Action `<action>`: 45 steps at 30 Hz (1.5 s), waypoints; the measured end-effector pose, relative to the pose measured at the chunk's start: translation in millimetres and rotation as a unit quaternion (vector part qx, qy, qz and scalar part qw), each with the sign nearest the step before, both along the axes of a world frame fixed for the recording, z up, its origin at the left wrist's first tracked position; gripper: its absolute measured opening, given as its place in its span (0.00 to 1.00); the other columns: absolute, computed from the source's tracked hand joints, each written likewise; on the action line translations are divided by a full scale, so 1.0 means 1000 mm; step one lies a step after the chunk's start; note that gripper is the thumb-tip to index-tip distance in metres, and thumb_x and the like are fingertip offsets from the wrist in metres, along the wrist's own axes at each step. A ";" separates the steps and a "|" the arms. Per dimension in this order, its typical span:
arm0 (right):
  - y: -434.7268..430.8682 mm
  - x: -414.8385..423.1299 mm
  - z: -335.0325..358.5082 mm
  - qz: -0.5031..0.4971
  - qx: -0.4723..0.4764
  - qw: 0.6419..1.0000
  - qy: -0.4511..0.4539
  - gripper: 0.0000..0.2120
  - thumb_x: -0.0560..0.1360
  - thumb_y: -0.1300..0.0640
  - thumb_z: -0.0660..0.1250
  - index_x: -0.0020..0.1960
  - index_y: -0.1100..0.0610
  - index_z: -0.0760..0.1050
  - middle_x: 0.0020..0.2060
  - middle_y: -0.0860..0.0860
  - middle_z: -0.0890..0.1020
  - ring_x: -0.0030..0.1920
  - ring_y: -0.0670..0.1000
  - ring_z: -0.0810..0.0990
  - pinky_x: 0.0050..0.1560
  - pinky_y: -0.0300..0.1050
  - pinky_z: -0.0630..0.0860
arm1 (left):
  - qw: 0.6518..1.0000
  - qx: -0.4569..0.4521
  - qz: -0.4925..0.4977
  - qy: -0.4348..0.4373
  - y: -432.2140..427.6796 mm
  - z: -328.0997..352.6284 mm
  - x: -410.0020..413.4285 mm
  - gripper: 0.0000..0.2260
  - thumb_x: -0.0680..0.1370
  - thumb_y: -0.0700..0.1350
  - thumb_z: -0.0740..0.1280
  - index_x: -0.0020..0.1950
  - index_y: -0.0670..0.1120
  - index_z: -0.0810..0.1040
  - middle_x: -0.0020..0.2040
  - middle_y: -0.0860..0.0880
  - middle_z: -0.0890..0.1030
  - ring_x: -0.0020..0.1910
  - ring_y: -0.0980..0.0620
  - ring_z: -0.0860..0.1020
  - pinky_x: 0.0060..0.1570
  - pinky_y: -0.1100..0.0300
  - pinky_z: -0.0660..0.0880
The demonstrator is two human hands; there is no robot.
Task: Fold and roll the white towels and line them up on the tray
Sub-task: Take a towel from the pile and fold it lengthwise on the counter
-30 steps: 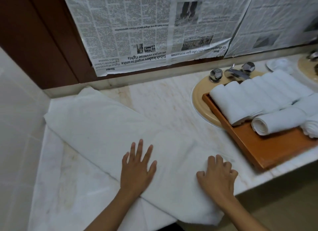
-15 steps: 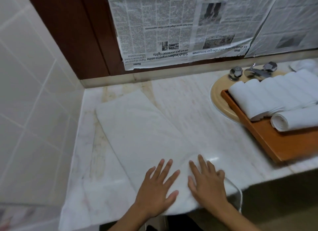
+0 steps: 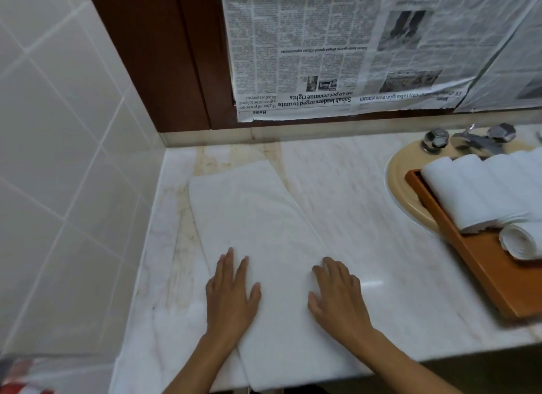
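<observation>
- Hands: 2, both on the flat towel (image 3: pixel 264 232).
- Left hand (image 3: pixel 231 294): grip wide, palm down, fingers straight, pressing the towel's 9 o'clock edge; it clasps nothing.
- Right hand (image 3: pixel 337 299): grip wide, palm down, resting on the towel's 3 o'clock edge; it clasps nothing.
- Flat towel: 1, white, folded into a long strip, lying on the marble surface (image 3: pixel 381 217) from 6 o'clock toward 11 o'clock.
- Tray (image 3: pixel 484 270): 1, wooden, at 3 o'clock, its far end over the beige sink (image 3: pixel 401 188).
- Rolled towels (image 3: pixel 469 194) on the tray: at least 3 side by side, the row cut by the frame edge.
- 1 more roll (image 3: pixel 520 241) lies across the row's near ends.
- Tap knobs (image 3: pixel 436 138): 2, at 2 o'clock.
- Newspaper (image 3: pixel 322 56) covers the wall at 12 o'clock.
</observation>
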State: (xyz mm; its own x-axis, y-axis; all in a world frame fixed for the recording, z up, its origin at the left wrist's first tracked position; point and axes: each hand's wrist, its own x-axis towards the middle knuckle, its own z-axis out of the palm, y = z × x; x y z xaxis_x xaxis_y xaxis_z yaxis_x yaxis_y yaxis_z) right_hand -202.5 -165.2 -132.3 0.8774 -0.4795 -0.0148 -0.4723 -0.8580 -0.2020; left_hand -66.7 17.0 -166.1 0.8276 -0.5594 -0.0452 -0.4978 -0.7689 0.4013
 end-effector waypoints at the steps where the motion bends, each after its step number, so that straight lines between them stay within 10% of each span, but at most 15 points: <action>1: -0.003 0.012 0.000 0.012 0.007 1.000 -0.003 0.23 0.64 0.51 0.70 0.57 0.54 0.71 0.60 0.56 0.76 0.57 0.57 0.77 0.47 0.52 0.78 | 1.000 -0.002 0.020 -0.006 -0.004 0.002 0.008 0.34 0.75 0.63 0.47 0.77 0.50 0.64 0.81 0.47 0.53 0.79 0.47 0.53 0.71 0.45 0.60; 12: -0.031 0.147 -0.010 0.094 0.046 0.994 0.035 0.27 0.69 0.45 0.56 0.63 0.56 0.74 0.67 0.59 0.75 0.65 0.59 0.76 0.56 0.52 0.78 | 0.994 0.060 0.089 -0.013 -0.046 0.004 0.081 0.34 0.77 0.64 0.44 0.79 0.50 0.61 0.80 0.44 0.53 0.79 0.44 0.54 0.73 0.48 0.58; 16: -0.041 0.201 -0.019 0.134 0.061 0.989 0.015 0.31 0.73 0.45 0.52 0.71 0.59 0.70 0.74 0.59 0.67 0.74 0.59 0.66 0.66 0.54 0.70 | 0.994 0.065 0.092 -0.007 -0.062 -0.002 0.112 0.35 0.75 0.66 0.37 0.81 0.55 0.47 0.80 0.49 0.39 0.79 0.50 0.40 0.75 0.53 0.48; 21: -0.063 0.259 -0.030 0.190 0.052 0.980 0.014 0.30 0.80 0.41 0.45 0.79 0.52 0.55 0.79 0.53 0.50 0.79 0.55 0.48 0.75 0.51 0.53 | 0.989 0.090 0.104 -0.061 -0.073 -0.016 0.129 0.29 0.80 0.63 0.47 0.80 0.56 0.54 0.81 0.48 0.50 0.80 0.49 0.48 0.71 0.51 0.58; 26: -0.078 0.256 -0.038 0.172 0.053 0.984 0.002 0.29 0.81 0.38 0.44 0.80 0.44 0.44 0.79 0.45 0.40 0.78 0.49 0.38 0.74 0.45 0.38 | 0.987 0.101 0.093 -0.081 -0.072 -0.019 0.128 0.28 0.80 0.63 0.48 0.80 0.57 0.54 0.81 0.50 0.49 0.80 0.50 0.47 0.72 0.53 0.54; 45: -0.117 0.117 -0.032 0.009 0.030 0.999 0.027 0.32 0.78 0.36 0.41 0.80 0.45 0.47 0.79 0.45 0.43 0.78 0.47 0.39 0.75 0.48 0.45 | 0.994 0.047 -0.069 -0.066 -0.132 -0.013 0.057 0.27 0.79 0.63 0.55 0.77 0.57 0.64 0.81 0.49 0.55 0.79 0.47 0.54 0.71 0.54 0.55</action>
State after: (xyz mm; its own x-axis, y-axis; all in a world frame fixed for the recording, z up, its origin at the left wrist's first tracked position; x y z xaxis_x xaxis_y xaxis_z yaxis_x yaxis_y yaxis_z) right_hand -85.3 -282.3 -164.6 0.8830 -0.4604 -0.0913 -0.4686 -0.8534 -0.2285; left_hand -10.0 -114.6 -178.7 0.7454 -0.6666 0.0008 -0.6447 -0.7206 0.2552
